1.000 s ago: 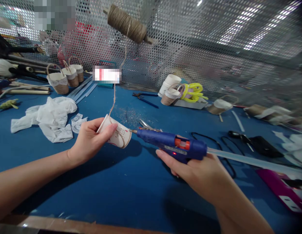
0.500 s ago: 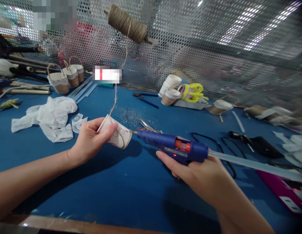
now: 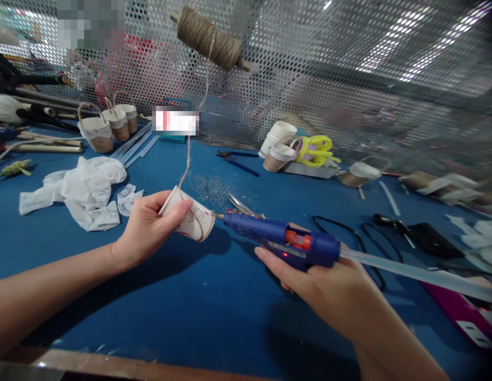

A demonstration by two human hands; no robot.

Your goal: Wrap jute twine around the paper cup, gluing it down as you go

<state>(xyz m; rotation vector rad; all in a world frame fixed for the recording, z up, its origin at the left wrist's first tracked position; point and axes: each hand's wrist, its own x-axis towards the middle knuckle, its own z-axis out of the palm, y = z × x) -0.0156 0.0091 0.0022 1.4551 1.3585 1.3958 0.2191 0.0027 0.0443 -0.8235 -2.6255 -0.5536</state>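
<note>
Head camera view: we work over a blue table (image 3: 151, 307), its far side meeting a perforated metal screen (image 3: 293, 79). Blurred shapes lie behind the screen, too hazy for us to name. Our right hand (image 3: 325, 286) is wrapped around a blue glue gun (image 3: 270, 233), whose body hides most of the gripping fingers. A translucent glue stick (image 3: 389, 262) runs out of its back toward the right edge. A purple object (image 3: 448, 301) at that edge is cut off, so we cannot identify it. Above hangs a twine spool (image 3: 208, 39); crumpled white lace (image 3: 81, 190) lies left of our left hand (image 3: 146, 227). That hand pinches a tilted white paper cup (image 3: 190, 211) above the table, thumb in front, fingertips hidden behind. The nozzle is at the cup's end, but we cannot tell whether they touch. Beyond are pliers (image 3: 230, 159), and scissors (image 3: 240, 203) partly covered by the gun. Thin twine (image 3: 188, 153) reaches the cup, partly masked by a pixelated patch and our thumb.
</note>
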